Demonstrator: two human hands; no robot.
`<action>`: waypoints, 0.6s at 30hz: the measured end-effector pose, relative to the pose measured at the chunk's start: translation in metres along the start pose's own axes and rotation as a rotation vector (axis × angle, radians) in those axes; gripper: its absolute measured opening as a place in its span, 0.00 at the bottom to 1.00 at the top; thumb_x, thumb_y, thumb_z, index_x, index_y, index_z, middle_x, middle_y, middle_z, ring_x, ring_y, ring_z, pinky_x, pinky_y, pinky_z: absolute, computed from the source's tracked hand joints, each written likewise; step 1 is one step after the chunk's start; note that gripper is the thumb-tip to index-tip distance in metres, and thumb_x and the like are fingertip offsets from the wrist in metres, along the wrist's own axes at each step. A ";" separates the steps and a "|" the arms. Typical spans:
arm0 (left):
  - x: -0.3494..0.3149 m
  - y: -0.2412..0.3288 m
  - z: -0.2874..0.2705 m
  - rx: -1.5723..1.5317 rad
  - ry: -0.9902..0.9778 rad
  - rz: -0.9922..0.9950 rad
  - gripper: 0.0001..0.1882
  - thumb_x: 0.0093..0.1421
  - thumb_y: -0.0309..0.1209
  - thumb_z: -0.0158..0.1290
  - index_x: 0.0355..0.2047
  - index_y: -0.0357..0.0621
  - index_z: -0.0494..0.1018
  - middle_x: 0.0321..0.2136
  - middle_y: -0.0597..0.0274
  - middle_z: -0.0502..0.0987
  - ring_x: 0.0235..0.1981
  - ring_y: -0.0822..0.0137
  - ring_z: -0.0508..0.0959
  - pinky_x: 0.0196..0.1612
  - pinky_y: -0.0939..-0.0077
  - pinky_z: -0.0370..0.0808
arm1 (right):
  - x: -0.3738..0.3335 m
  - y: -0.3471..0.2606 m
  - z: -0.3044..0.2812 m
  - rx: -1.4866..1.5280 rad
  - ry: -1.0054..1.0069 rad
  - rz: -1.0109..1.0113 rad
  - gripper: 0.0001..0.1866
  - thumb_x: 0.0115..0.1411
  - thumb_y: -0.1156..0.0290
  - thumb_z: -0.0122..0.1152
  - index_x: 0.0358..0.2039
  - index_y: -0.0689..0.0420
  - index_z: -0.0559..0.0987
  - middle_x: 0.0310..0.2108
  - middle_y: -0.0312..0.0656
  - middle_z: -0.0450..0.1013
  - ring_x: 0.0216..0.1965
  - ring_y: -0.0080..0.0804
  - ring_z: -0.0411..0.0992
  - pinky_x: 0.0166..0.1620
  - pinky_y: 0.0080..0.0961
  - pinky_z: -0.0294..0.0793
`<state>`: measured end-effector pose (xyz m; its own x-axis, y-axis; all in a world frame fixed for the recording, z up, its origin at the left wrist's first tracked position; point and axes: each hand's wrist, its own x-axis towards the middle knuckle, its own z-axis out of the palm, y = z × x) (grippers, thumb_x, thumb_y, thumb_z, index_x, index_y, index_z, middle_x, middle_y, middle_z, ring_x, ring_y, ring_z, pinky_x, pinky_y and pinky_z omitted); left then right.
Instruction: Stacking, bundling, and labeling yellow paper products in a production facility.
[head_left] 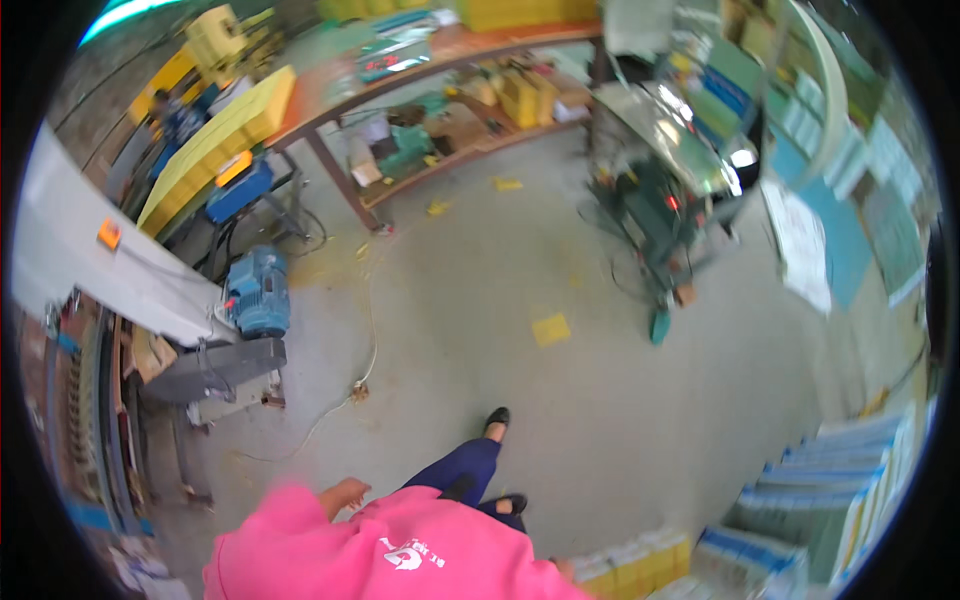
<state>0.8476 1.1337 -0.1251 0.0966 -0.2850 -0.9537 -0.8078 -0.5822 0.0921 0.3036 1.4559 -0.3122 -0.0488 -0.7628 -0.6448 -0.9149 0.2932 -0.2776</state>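
Note:
My left hand (344, 494) hangs beside my pink sleeve, over the grey floor. Its fingers look loosely apart and nothing shows in them, though the picture is somewhat blurred. Of my right hand (564, 569), just a sliver of skin shows at the end of the other sleeve, near a row of yellow stacks (640, 568). Its fingers are hidden. My legs in dark blue trousers and black shoes (498, 416) are mid-stride, one foot ahead of the other.
A blue motor (258, 290) beside a white machine stands left. A cable (374, 330) crosses the floor. Ahead is an orange-topped table (318, 92); a green-based machine (655, 225) is right of it. Yellow paper (551, 330) lies on the floor. Bundled stacks (820, 480) fill the lower right.

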 end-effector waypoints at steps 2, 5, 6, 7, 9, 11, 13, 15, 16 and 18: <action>0.003 -0.001 0.004 0.203 0.000 0.223 0.18 0.55 0.39 0.52 0.42 0.41 0.78 0.30 0.44 0.79 0.31 0.59 0.81 0.39 0.58 0.77 | 0.048 -0.043 -0.087 -0.004 0.025 -0.034 0.17 0.53 0.53 0.54 0.31 0.52 0.83 0.34 0.53 0.78 0.39 0.50 0.77 0.41 0.49 0.76; 0.020 0.022 0.001 0.002 0.012 0.547 0.20 0.56 0.43 0.50 0.39 0.40 0.79 0.32 0.48 0.80 0.34 0.62 0.81 0.43 0.60 0.76 | 0.127 -0.092 -0.162 -0.009 0.028 -0.024 0.18 0.53 0.53 0.53 0.32 0.52 0.83 0.35 0.53 0.78 0.40 0.50 0.77 0.42 0.48 0.76; 0.030 0.034 -0.008 0.091 0.139 0.479 0.20 0.57 0.43 0.50 0.40 0.40 0.78 0.32 0.49 0.80 0.36 0.62 0.80 0.45 0.60 0.76 | 0.155 -0.106 -0.185 -0.010 0.028 -0.016 0.18 0.53 0.53 0.53 0.32 0.52 0.83 0.35 0.53 0.78 0.40 0.50 0.77 0.43 0.48 0.75; 0.040 0.044 -0.021 0.180 0.261 0.402 0.20 0.57 0.42 0.50 0.40 0.39 0.78 0.33 0.51 0.80 0.37 0.63 0.80 0.47 0.60 0.75 | 0.181 -0.122 -0.207 -0.009 0.026 -0.007 0.18 0.53 0.53 0.53 0.33 0.51 0.83 0.35 0.53 0.78 0.40 0.50 0.77 0.43 0.47 0.75; 0.061 0.052 -0.074 0.343 0.247 0.522 0.20 0.56 0.42 0.50 0.39 0.39 0.78 0.33 0.49 0.80 0.36 0.62 0.81 0.44 0.61 0.76 | 0.243 -0.163 -0.258 0.018 0.040 0.023 0.18 0.53 0.53 0.53 0.33 0.51 0.83 0.36 0.53 0.78 0.40 0.51 0.77 0.43 0.47 0.75; 0.077 0.076 -0.130 -0.246 0.063 0.220 0.18 0.57 0.41 0.50 0.36 0.37 0.77 0.30 0.49 0.79 0.28 0.60 0.81 0.32 0.62 0.78 | 0.302 -0.204 -0.299 0.061 0.058 0.072 0.18 0.53 0.53 0.52 0.34 0.51 0.83 0.36 0.53 0.78 0.41 0.51 0.77 0.44 0.46 0.75; 0.087 0.091 -0.188 -0.670 0.157 0.093 0.17 0.59 0.40 0.49 0.35 0.38 0.76 0.27 0.54 0.78 0.22 0.61 0.79 0.24 0.67 0.76 | 0.319 -0.223 -0.315 0.100 0.022 0.136 0.19 0.53 0.53 0.52 0.35 0.51 0.83 0.37 0.53 0.78 0.41 0.51 0.77 0.45 0.46 0.75; 0.122 0.081 -0.253 -0.337 0.359 0.293 0.14 0.60 0.39 0.50 0.35 0.40 0.76 0.26 0.60 0.77 0.21 0.66 0.77 0.22 0.70 0.74 | 0.343 -0.254 -0.332 0.170 -0.019 0.190 0.19 0.54 0.53 0.52 0.36 0.51 0.83 0.37 0.52 0.78 0.42 0.51 0.77 0.45 0.45 0.75; 0.121 0.096 -0.281 -0.321 0.354 0.303 0.14 0.60 0.39 0.50 0.35 0.40 0.76 0.26 0.60 0.77 0.21 0.66 0.77 0.22 0.70 0.74 | 0.358 -0.273 -0.337 0.213 -0.024 0.233 0.19 0.54 0.53 0.51 0.36 0.51 0.83 0.37 0.52 0.78 0.42 0.51 0.77 0.45 0.45 0.75; 0.115 0.150 -0.339 -0.909 0.421 0.298 0.13 0.59 0.38 0.51 0.37 0.42 0.75 0.28 0.60 0.77 0.25 0.67 0.77 0.25 0.73 0.73 | 0.431 -0.258 -0.330 0.283 -0.004 0.319 0.19 0.54 0.53 0.51 0.36 0.50 0.83 0.38 0.52 0.78 0.42 0.51 0.76 0.46 0.44 0.75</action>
<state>0.9347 0.7557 -0.1242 0.3007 -0.6518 -0.6962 -0.1066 -0.7484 0.6546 0.3863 0.8612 -0.2839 -0.3095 -0.6062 -0.7326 -0.7082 0.6611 -0.2479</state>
